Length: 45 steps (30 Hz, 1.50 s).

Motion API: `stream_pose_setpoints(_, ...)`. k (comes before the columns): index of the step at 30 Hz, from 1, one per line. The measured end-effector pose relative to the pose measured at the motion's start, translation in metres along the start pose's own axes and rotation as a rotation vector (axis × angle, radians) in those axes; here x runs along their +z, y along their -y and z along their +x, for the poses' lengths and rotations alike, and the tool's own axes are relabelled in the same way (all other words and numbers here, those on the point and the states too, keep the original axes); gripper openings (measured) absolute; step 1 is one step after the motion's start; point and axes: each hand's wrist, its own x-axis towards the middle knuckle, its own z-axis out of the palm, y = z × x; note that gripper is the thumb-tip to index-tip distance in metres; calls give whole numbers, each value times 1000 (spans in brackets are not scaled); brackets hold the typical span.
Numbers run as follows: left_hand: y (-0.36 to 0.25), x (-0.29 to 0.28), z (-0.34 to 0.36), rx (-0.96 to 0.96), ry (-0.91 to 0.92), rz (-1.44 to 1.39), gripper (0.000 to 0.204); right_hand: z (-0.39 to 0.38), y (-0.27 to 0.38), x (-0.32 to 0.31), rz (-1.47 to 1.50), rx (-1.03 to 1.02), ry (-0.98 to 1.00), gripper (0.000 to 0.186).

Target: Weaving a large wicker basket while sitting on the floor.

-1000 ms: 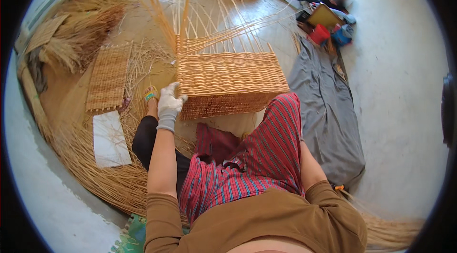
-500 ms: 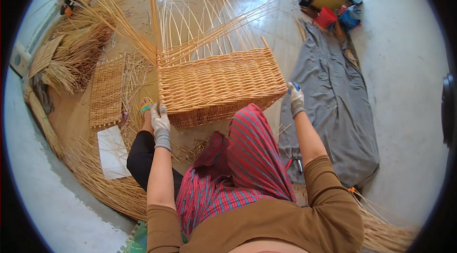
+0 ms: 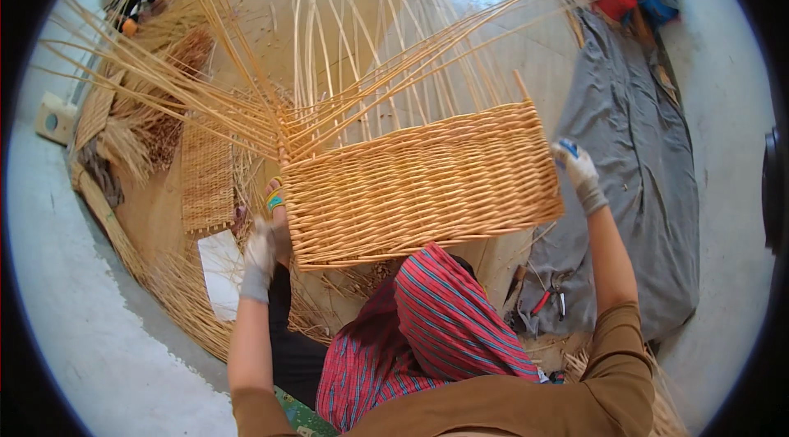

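Note:
A half-woven wicker basket [image 3: 419, 186] stands before my knees, its broad woven side turned up toward me. Long loose willow rods [image 3: 173, 92] fan out from its far left corner, and thinner upright stakes rise along the far edge. My right hand [image 3: 579, 170], in a pale glove with a blue patch, grips the basket's right edge. Smeared by motion, my left hand [image 3: 260, 252] is gloved too and hangs just off the near left corner, apart from the weave. Its fingers cannot be made out.
Red-handled pruning shears [image 3: 549, 297] lie on a grey cloth [image 3: 637, 190] at right. A flat woven panel [image 3: 207, 174], a white sheet [image 3: 220, 268] and heaps of loose rods [image 3: 177, 297] cover the left floor. A red container [image 3: 615, 0] stands far right.
My left hand has come off the basket's left edge and moved nearer. The basket has tilted, its woven side facing me more, and its right end has shifted right with my right hand.

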Motion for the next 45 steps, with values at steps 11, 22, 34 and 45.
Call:
stream_pose_setpoints(11, -111, 78, 204, 180, 145, -902, 55, 122, 23, 64, 336, 43, 227, 36)
stream_pose_setpoints(22, -144, 129, 207, 835, 859, -1197, 30, 96, 2, 35, 555, -122, 361, 39)
stream_pose_setpoints(34, -157, 122, 152, 704, 840, -1188, 33, 66, -10, 30, 640, -16, 266, 31)
stream_pose_setpoints(45, -151, 82, 180, 164, 144, -823, 47, 115, 0, 56, 650, -221, 433, 35)
